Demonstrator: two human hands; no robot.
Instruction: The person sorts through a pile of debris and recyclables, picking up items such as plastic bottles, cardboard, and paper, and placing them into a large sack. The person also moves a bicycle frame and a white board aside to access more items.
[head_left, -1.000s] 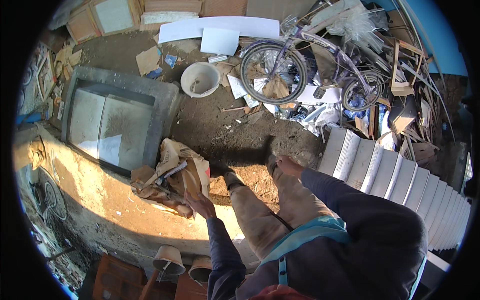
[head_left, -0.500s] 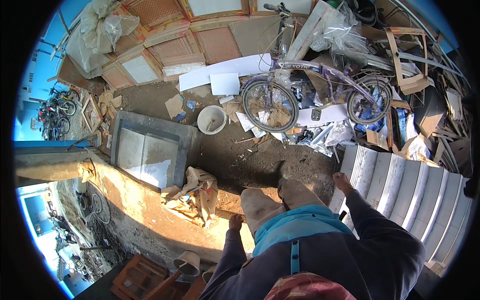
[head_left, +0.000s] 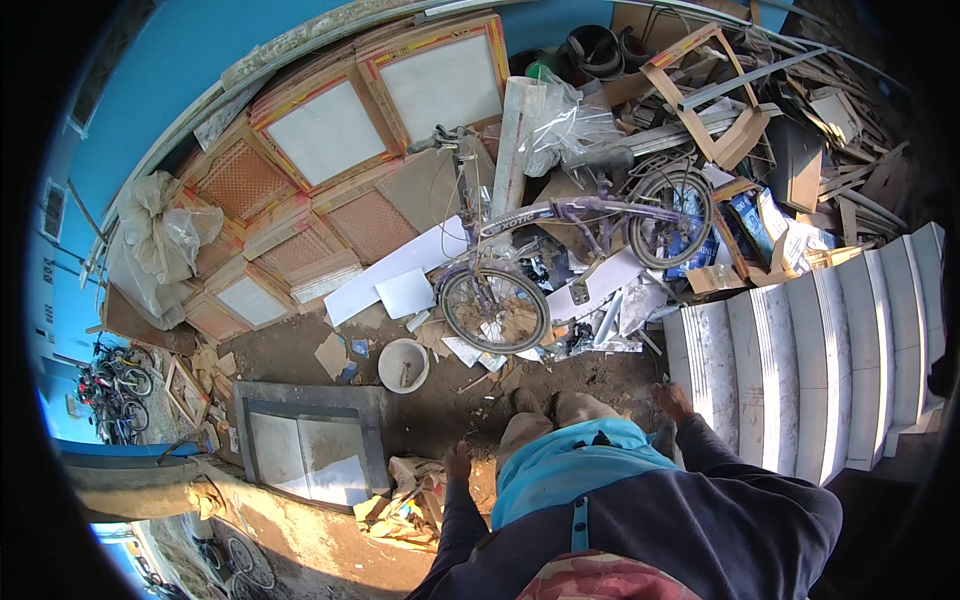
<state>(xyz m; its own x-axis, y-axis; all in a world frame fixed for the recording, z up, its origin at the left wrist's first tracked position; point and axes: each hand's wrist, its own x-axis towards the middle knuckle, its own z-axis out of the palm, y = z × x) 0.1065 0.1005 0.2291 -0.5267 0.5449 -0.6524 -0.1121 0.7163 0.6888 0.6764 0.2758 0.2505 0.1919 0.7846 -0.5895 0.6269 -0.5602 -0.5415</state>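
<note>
At my feet on the dirt floor, both my hands hang empty. A second ago I was bent low, my left hand [head_left: 458,462] reaching down toward the crumpled heap of brown paper and cardboard [head_left: 405,500] beside the grey framed panel [head_left: 312,448]; now I have straightened up, and that hand has come away from the heap and hangs just above and to the right of it, touching nothing. Its fingers look loosely curled rather than spread, though the hand is small in this view and I cannot be sure. My right hand [head_left: 672,402] has swung out to the side and hangs near the lowest of the white steps [head_left: 800,350], apart from it, fingers loose and holding nothing as far as I can tell.

The heap lies where it was, against the near corner of the panel, so I judge that nothing was lifted from it. With my head raised, more of the yard shows: the purple bicycle [head_left: 560,240] leaning in the scrap, the white bucket [head_left: 403,365] on the ground before its front wheel, and framed panels [head_left: 330,130] stacked against the blue wall.
</note>
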